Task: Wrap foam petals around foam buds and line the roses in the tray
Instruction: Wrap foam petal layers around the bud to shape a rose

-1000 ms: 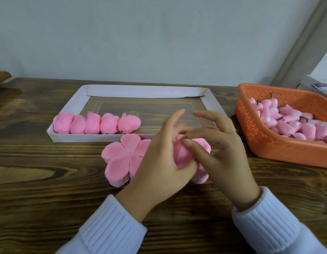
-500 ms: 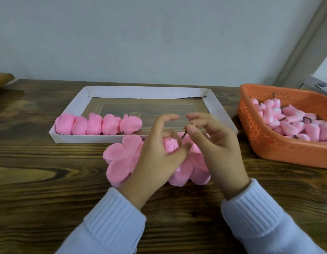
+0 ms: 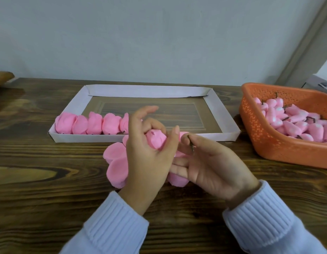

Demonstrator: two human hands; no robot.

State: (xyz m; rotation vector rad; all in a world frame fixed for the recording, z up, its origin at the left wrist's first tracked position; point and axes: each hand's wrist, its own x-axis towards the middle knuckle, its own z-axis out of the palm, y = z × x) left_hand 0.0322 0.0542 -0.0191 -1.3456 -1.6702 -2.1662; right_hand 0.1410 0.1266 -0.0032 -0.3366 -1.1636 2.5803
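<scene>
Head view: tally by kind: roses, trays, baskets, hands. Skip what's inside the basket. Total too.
Roses lined in the tray: 5, the last partly behind the left hand
Rose held in both hands: 1
Tray: 1
Basket: 1
Hands: 2, left hand and right hand
Total: 10

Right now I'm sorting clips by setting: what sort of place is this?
Likely a home or small-workshop craft table: a wooden tabletop against a plain wall, a white card tray lined with finished pink roses, and an orange basket of foam buds.
</scene>
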